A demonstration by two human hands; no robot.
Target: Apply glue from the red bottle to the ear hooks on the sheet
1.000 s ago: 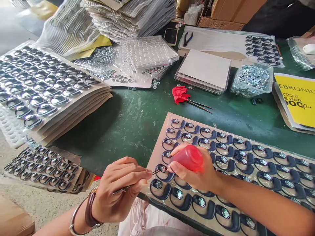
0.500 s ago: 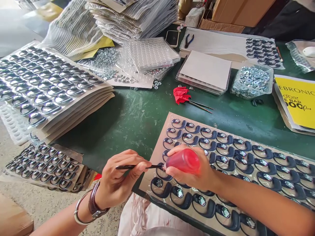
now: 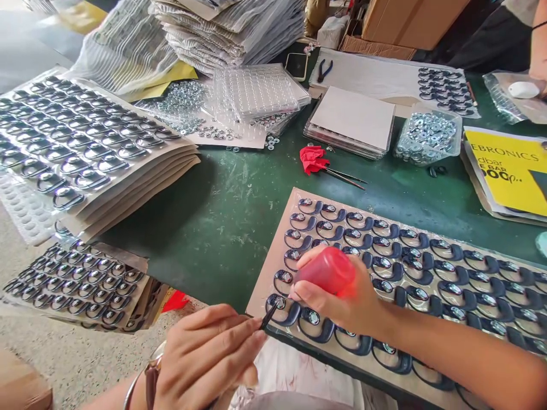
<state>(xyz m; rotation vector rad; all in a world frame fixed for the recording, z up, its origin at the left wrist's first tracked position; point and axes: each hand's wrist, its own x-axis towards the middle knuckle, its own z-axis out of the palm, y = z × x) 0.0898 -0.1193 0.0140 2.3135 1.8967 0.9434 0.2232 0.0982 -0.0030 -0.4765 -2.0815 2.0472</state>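
Note:
My left hand (image 3: 217, 350) is closed on slim black tweezers (image 3: 269, 315). Their tip points at the round metal centre of a dark hook-shaped piece (image 3: 287, 312) in the near left corner of a brown card sheet (image 3: 267, 279). Wrapped in my right hand (image 3: 337, 302) is a red squeeze bottle (image 3: 327, 272), tilted with its narrow end down and left, close to the tweezer tip. Rows of the same dark hooked pieces with shiny round centres cover the sheet. My right hand and forearm hide some of them.
A tall pile of filled sheets (image 3: 128, 196) stands at the left, another stack (image 3: 77, 285) lower down. Further back are a red cloth (image 3: 314, 159) with thin metal tools, a tub of washers (image 3: 429, 134), pliers (image 3: 325, 69) and a yellow printed packet (image 3: 508, 171). Another person's arm (image 3: 539, 51) shows far right.
My left hand has come down and toward me, angling the tweezers upward. Their tip has shifted to the corner piece, and the bottle has tilted slightly. Another person's arm has appeared far right.

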